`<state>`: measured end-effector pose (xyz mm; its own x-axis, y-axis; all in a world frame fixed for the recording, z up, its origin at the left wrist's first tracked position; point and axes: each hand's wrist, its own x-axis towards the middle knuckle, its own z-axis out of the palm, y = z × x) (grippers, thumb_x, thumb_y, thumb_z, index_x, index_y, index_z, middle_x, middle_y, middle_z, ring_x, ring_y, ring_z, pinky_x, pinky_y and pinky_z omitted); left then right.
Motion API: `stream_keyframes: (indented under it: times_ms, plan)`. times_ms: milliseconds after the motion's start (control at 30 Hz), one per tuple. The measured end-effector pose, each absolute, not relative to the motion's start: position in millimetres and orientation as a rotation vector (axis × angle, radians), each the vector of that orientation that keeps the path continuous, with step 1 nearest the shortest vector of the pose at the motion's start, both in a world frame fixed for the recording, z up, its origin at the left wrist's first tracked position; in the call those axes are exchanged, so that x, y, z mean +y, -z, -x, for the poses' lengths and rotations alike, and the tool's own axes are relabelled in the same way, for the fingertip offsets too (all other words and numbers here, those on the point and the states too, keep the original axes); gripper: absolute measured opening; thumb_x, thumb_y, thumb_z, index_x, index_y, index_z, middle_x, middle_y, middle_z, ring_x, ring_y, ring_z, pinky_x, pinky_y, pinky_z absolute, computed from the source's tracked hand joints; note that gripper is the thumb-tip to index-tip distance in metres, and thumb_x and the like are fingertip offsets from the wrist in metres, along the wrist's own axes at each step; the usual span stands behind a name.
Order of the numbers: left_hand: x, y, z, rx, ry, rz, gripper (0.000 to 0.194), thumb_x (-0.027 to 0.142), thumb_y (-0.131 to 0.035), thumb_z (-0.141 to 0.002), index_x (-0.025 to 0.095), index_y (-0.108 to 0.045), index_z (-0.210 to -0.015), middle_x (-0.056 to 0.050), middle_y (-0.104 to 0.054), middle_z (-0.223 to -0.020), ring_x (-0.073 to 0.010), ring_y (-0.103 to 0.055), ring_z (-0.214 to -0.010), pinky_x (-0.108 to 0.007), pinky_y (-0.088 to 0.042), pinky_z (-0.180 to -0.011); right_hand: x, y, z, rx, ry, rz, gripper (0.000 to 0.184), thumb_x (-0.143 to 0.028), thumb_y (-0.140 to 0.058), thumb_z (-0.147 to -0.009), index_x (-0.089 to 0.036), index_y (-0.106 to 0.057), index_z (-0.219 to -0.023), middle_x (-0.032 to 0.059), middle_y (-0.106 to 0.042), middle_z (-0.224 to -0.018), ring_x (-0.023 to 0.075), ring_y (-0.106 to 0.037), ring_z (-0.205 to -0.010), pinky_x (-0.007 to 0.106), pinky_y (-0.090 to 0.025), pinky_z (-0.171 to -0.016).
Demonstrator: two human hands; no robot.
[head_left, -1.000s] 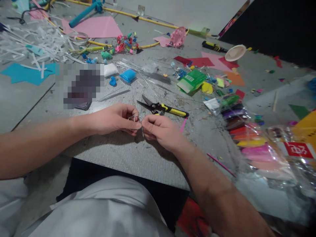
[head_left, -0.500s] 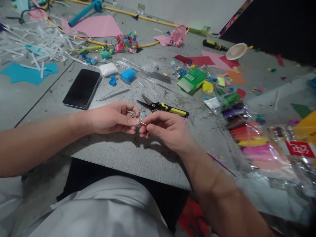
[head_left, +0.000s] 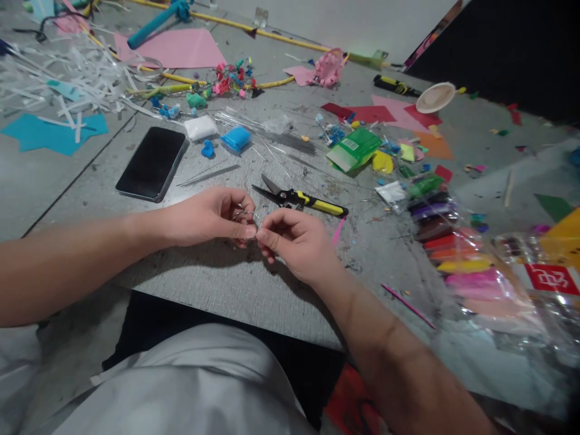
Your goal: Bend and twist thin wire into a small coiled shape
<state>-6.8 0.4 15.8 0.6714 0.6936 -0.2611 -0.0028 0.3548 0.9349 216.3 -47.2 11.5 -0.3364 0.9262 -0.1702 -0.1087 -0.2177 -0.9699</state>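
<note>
A wire loop (head_left: 246,212), partly hidden, is clamped in the grips of the left hand (head_left: 211,217) and right hand (head_left: 299,241), just on the near side of the shears (head_left: 317,204). Right of the shears, coloured packets (head_left: 471,266) are contained in clear plastic (head_left: 519,251), cut off rightward.

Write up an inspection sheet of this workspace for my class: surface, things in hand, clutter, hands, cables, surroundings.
Surface: grey tabletop, marked and specked.
Things in hand: wire loop, partly hidden.
Clutter: cutters with blades apart, phone, green packet, white paper strips, coloured packs in clear plastic.
Hands: left hand holds the loop; right hand pinches at its edge.
Cables: black cord, upper left; kind unclear.
Surroundings: pale panel behind; dark panel at upper right.
</note>
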Motion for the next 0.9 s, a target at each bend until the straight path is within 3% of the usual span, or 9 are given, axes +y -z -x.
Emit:
stream_keyframes:
  times_ms: [267,433,700,900]
  plan:
    - [-2.2,-22.6,5.8,0.858,-0.603,-1.480,0.035,0.027,-0.100,-0.081,0.019,-0.068,-0.091,0.001,-0.075,-0.079,-0.0135,-0.070,-0.073,-0.022,-0.053,-0.065,-42.5,-7.1,-217.7,-1.270,-1.674,1.166,0.054,-0.054,-0.111,-0.070,-0.024,-0.069,-0.084,-0.0072,-0.067,-0.059,0.0122,-0.056,-0.044,0.024,-0.046,-0.042]
    - [-4.9,-28.7,4.8,0.884,-0.613,-1.468,0.019,0.018,-0.090,-0.086,0.014,-0.074,-0.096,-0.002,-0.080,-0.086,-0.0122,-0.069,-0.079,-0.024,-0.052,-0.075,-43.7,-8.3,-218.9,-1.343,-1.599,1.129,0.043,-0.050,-0.104,-0.081,-0.025,-0.069,-0.087,-0.0084,-0.065,-0.059,0.0120,-0.056,-0.046,0.024,-0.046,-0.045]
    - [-2.8,-27.4,7.2,0.758,-0.648,-1.438,0.021,0.012,-0.090,-0.085,0.011,-0.079,-0.102,-0.004,-0.084,-0.092,-0.0115,-0.072,-0.082,-0.024,-0.056,-0.077,-42.1,-5.6,-221.0,-1.343,-1.574,1.116,0.040,-0.045,-0.098,-0.087,-0.025,-0.063,-0.087,-0.0083,-0.065,-0.059,0.0101,-0.054,-0.047,0.022,-0.041,-0.046]
    - [-1.4,-25.7,5.3,0.812,-0.697,-1.476,0.014,0.013,-0.086,-0.083,0.013,-0.076,-0.093,-0.001,-0.080,-0.082,-0.0101,-0.070,-0.076,-0.022,-0.054,-0.070,-39.8,-6.2,-217.4,-1.301,-1.520,1.125,0.040,-0.045,-0.101,-0.080,-0.024,-0.068,-0.089,-0.0040,-0.073,-0.070,0.0130,-0.064,-0.058,0.025,-0.050,-0.052]
